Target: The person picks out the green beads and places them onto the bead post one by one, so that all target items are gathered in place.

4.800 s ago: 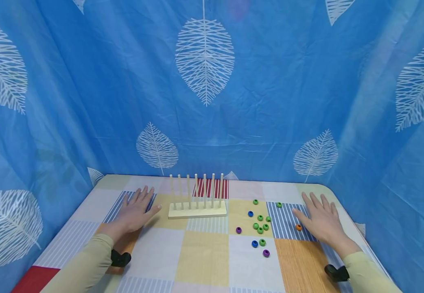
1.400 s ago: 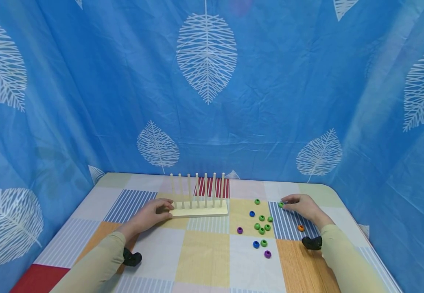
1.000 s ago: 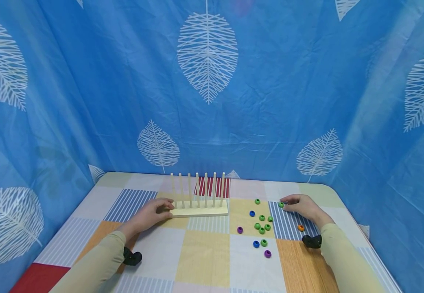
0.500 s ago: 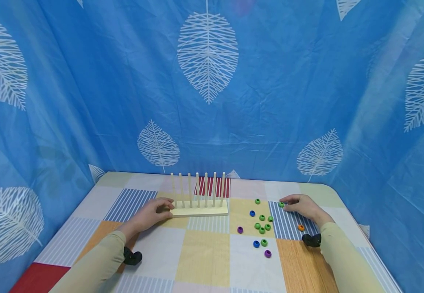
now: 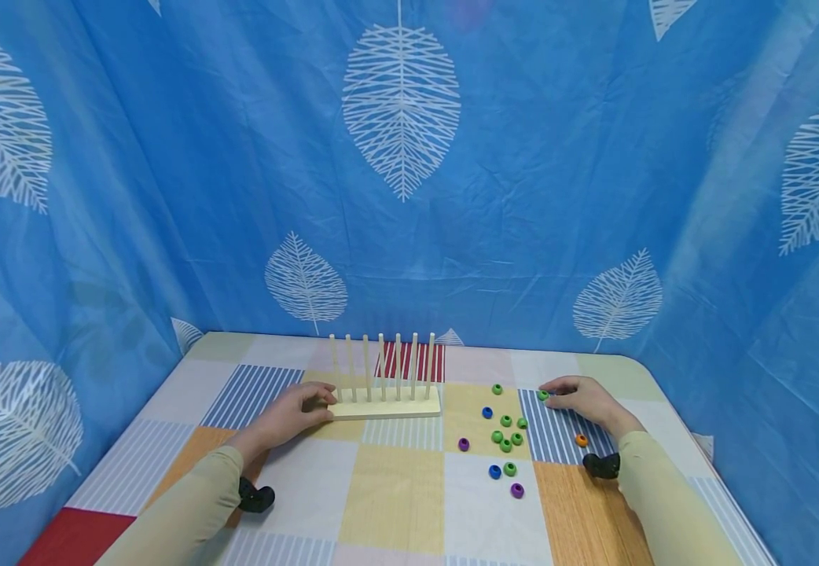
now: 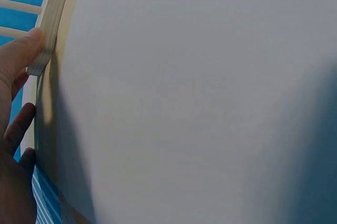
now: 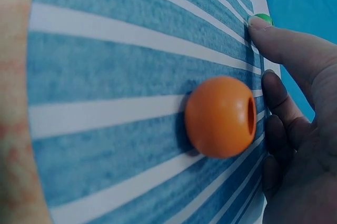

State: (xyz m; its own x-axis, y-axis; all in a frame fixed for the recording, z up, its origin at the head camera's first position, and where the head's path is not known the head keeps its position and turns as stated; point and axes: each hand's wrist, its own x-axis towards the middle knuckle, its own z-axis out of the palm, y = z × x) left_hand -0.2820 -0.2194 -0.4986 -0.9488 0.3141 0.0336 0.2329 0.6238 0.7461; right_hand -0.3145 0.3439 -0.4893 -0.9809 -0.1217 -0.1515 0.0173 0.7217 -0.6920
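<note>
A pale wooden rack (image 5: 385,406) with a row of several upright bare pegs stands at the table's back, left of centre. My left hand (image 5: 288,418) grips the left end of its base; in the left wrist view the thumb of that hand (image 6: 16,71) lies on the base's edge (image 6: 51,21). At the right, my right hand (image 5: 585,399) pinches a green bead (image 5: 543,395) at the striped patch. The right wrist view shows that green bead (image 7: 265,19) mostly hidden behind the thumb of the hand (image 7: 303,98). An orange bead (image 7: 220,117) lies nearer the wrist.
Between rack and right hand lie several green beads (image 5: 505,446), two blue beads (image 5: 487,413) and two purple beads (image 5: 517,490). The patchwork cloth (image 5: 391,491) covers the table. A blue curtain (image 5: 494,236) with white leaves hangs behind and at both sides.
Since the earliest frame, both hands have left their flat, spread pose: the left moved right onto the rack's end, the right moved left to the green bead. Over the last second nothing visibly moved.
</note>
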